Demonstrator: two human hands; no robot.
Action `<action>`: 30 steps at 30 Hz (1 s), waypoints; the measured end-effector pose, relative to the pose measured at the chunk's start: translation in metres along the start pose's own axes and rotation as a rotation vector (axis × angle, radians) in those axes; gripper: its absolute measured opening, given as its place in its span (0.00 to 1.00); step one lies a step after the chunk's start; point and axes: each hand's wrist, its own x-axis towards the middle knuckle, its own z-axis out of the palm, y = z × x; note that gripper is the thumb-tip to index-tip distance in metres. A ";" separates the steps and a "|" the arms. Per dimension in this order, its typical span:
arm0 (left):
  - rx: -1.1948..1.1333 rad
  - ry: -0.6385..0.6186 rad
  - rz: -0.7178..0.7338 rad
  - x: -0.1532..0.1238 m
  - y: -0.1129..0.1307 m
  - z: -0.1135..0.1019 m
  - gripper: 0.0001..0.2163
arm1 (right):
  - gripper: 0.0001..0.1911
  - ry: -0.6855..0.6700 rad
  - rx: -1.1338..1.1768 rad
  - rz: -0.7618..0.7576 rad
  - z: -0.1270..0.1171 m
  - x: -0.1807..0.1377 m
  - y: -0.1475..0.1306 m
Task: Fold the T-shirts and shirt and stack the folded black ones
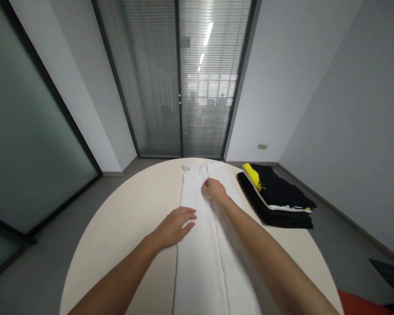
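A long white garment (198, 262) lies folded lengthwise on the round table, running from the far edge toward me. Down its length goes a fold edge, with another layer of the same fabric to the right. My left hand (177, 225) rests on its left edge, thumb and fingers apart, holding nothing. Farther up, my right hand (214, 189) is closed, its fingertips pinching the fabric close to the fold edge. Which kind of garment it is cannot be made out.
On the table's right side is a stack of folded dark clothes (279, 188), with yellow and white parts showing. The pale round table (118, 245) has its curved rim on both sides. Something red (361, 303) shows at the lower right. Glass doors (180, 109) stand beyond.
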 end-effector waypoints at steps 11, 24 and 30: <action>0.116 0.064 -0.121 0.002 -0.034 -0.003 0.16 | 0.24 0.028 -0.023 -0.155 0.017 0.060 -0.022; 0.084 0.007 -0.071 0.007 -0.042 -0.014 0.16 | 0.25 -0.139 -0.074 -0.210 0.044 0.112 -0.066; 0.101 -0.010 -0.087 0.007 -0.039 -0.014 0.18 | 0.33 -0.186 -0.079 -0.169 0.063 0.113 -0.067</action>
